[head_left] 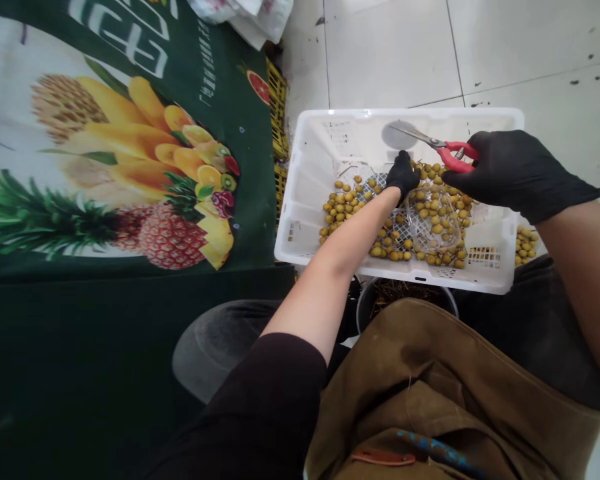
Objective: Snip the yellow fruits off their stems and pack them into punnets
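My right hand (pixel 513 170), in a black glove, grips a pair of red-handled snips (pixel 459 153) over the right side of a white plastic crate (pixel 300 207). The long metal blades point left and look nearly closed. My left hand (pixel 404 175), also black-gloved, reaches down into the crate with its fingers curled; whatever they hold is hidden. Round yellow-brown fruits that look like longans (pixel 341 205) lie across the crate floor around it. Just right of my left hand, a clear plastic container (pixel 433 220) sits in the crate with several of these fruits in it.
Below the crate's near edge stands a round bin (pixel 409 293) with brown twigs. More fruits (pixel 526 245) show right of the crate. A green fruit-print cover (pixel 253 153) lies at left, with yellow crates (pixel 279 127) beside it. White plastic bags (pixel 260 20) lie at the top.
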`<action>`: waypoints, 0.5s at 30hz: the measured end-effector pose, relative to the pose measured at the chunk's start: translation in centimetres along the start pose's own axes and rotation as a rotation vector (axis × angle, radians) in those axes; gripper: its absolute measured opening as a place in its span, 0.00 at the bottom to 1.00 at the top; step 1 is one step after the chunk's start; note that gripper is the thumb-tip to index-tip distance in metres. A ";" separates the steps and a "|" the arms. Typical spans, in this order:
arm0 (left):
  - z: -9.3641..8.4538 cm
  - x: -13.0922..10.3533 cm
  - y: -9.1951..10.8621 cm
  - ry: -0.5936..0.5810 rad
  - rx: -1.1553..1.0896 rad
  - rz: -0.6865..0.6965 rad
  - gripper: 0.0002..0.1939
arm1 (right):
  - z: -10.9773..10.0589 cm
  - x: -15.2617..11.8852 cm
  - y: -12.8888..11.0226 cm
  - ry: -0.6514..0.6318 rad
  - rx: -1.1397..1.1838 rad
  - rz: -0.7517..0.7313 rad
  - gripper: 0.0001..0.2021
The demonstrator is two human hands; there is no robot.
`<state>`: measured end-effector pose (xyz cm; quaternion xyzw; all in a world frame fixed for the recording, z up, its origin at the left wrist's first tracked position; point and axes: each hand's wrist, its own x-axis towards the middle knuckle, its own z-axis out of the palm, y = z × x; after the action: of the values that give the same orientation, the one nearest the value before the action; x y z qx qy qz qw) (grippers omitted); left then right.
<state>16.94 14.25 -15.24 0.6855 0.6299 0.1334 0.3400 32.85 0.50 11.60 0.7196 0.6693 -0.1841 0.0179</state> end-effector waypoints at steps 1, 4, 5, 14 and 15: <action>0.2 0.0 0.0 0.004 -0.008 0.009 0.34 | 0.0 0.1 0.1 0.002 -0.013 0.005 0.23; 0.3 -0.1 -0.1 0.030 -0.052 0.029 0.27 | 0.1 0.5 0.6 0.002 -0.017 0.010 0.25; 0.2 -0.2 -0.2 0.033 -0.062 0.041 0.24 | 0.1 0.7 0.9 -0.002 -0.012 0.007 0.26; -4.6 -2.6 -0.6 0.044 -0.278 0.003 0.12 | 0.4 1.4 2.4 -0.085 -0.029 -0.017 0.24; -5.6 -3.3 -0.5 0.038 -0.348 -0.027 0.17 | 0.7 1.5 2.4 -0.105 -0.017 -0.030 0.23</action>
<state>12.58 12.73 -10.65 0.6052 0.6125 0.2489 0.4435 35.07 1.49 10.01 0.6986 0.6798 -0.2160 0.0564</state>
